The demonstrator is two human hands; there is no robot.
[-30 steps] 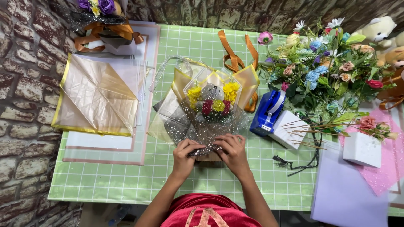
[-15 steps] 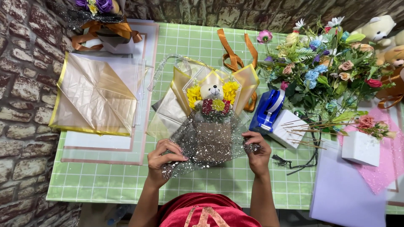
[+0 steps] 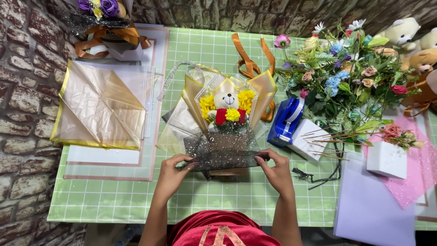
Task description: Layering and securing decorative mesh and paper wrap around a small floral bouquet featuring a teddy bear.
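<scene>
A bouquet (image 3: 226, 111) lies in the middle of the green checked table (image 3: 114, 200): a small white teddy bear with yellow and red flowers, wrapped in gold-edged translucent sheets. Across its lower part stretches a strip of dark glittery mesh (image 3: 225, 157). My left hand (image 3: 174, 173) pinches the mesh's left end and my right hand (image 3: 275, 171) pinches its right end, holding it taut over the bouquet's stem end.
A stack of gold-edged wrapping sheets (image 3: 98, 107) lies at left, with a purple-flower bouquet (image 3: 102, 18) behind it. A blue tape dispenser (image 3: 287, 120), artificial flowers (image 3: 346, 73), orange ribbon (image 3: 250, 54), white boxes (image 3: 387, 159), pink mesh and lilac paper (image 3: 368, 209) fill the right side.
My hands moved apart from the bouquet's centre and pulled the dark mesh down into a stretched strip; the bear's face is now uncovered.
</scene>
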